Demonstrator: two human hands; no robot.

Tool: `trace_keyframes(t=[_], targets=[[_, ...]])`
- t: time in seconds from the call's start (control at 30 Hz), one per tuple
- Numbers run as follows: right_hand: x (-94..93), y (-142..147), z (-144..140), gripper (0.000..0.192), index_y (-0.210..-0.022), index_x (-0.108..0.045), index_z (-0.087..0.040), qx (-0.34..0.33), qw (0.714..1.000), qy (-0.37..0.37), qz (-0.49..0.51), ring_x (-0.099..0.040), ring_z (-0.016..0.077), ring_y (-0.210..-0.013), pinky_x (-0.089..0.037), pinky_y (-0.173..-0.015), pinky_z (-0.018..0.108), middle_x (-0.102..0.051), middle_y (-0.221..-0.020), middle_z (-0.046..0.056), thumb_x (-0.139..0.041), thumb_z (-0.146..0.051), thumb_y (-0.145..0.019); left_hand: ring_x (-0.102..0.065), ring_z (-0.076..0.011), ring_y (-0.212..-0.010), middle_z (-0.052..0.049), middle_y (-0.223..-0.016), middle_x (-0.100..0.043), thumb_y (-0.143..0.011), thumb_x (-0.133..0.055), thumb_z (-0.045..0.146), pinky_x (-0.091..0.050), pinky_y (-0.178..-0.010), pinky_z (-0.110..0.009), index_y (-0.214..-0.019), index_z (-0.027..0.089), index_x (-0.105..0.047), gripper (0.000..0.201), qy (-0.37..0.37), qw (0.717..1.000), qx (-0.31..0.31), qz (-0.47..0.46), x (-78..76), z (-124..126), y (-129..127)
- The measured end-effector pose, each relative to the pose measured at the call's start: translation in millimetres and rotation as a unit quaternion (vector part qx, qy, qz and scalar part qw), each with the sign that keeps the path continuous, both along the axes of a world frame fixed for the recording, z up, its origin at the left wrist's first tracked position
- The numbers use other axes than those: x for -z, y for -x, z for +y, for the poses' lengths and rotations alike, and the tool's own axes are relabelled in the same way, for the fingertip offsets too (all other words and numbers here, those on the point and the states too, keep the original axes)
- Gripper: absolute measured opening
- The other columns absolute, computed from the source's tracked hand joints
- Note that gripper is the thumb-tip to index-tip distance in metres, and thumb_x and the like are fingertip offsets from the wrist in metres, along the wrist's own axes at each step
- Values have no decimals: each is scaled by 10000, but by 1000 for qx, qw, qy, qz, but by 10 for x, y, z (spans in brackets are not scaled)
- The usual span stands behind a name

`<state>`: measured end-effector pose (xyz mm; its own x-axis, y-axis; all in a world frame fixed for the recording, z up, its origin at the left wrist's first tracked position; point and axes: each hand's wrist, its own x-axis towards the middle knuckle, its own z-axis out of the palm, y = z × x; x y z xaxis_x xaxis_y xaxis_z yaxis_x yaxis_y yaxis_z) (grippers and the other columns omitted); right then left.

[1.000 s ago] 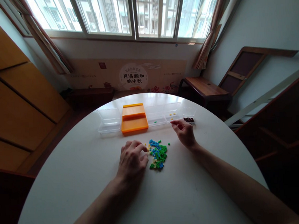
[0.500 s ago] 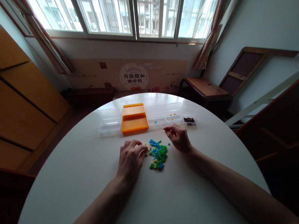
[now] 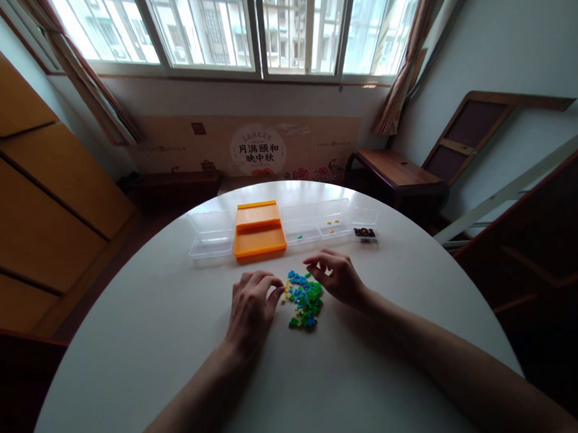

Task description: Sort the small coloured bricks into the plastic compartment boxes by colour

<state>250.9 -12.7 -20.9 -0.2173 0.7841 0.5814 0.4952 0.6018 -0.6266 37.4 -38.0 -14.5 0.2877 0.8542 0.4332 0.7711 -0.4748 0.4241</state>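
A small heap of blue, green and yellow bricks [image 3: 304, 302] lies in the middle of the round white table [image 3: 180, 354]. My left hand [image 3: 251, 307] rests palm down at the heap's left edge, its fingertips touching the outer pieces. My right hand [image 3: 336, 277] hovers over the heap's upper right edge with fingers spread and curved, holding nothing that I can see.
A row of containers stands at the far side of the table: a clear box [image 3: 210, 235], an orange box [image 3: 259, 230], a clear tray with a green piece [image 3: 300, 225], another with yellow pieces [image 3: 334, 219], and a small box of dark pieces [image 3: 365, 227]. Wooden furniture surrounds the table.
My right hand has drawn back from the trays at the far right to the heap's upper right edge. My left hand has stayed at the heap's left side.
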Motion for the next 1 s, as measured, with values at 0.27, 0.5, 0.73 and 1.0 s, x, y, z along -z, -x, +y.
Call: trace_keyframes(t=[0.27, 0.5, 0.73, 1.0], targets=[[-66, 118, -98, 147, -877, -680, -228, -111, 979, -126, -114, -599, 148, -712, -469, -689, 260, -676, -784, 47, -562, -311, -905, -539, -208, -930, -27, -898, -662, -909, -539, 320, -364, -861, -359, -855, 226, -643, 151, -25, 997, 61, -46, 3, -24, -37], [-45, 105, -64, 188, -806, -671, -217, -95, 981, -120, -121, -590, 143, -681, -458, -669, 253, -659, -747, 43, -528, -263, -919, -540, -206, -914, -43, -889, -659, -923, -496, 351, -398, -861, -364, -833, 211, -648, 226, -13, 996, 48, -70, -7, -9, -35], [22, -141, 245, 156, -775, -682, -202, 78, 995, -52, -41, -550, 130, -618, -456, -644, 255, -643, -726, 21, -576, -267, -870, -548, -217, -916, -47, -894, -659, -905, -515, 340, -417, -853, -376, -863, 213, -646, 187, 4, 996, 38, -75, -25, -21, -41], [67, -555, 701, 242, -876, -724, -155, 291, 956, -26, 31, -535, 148, -575, -465, -682, 307, -702, -822, 66, -552, -321, -838, -549, -217, -930, -42, -908, -657, -894, -529, 288, -407, -865, -378, -869, 216, -638, 133, -4, 998, 37, -58, -24, -37, -53]])
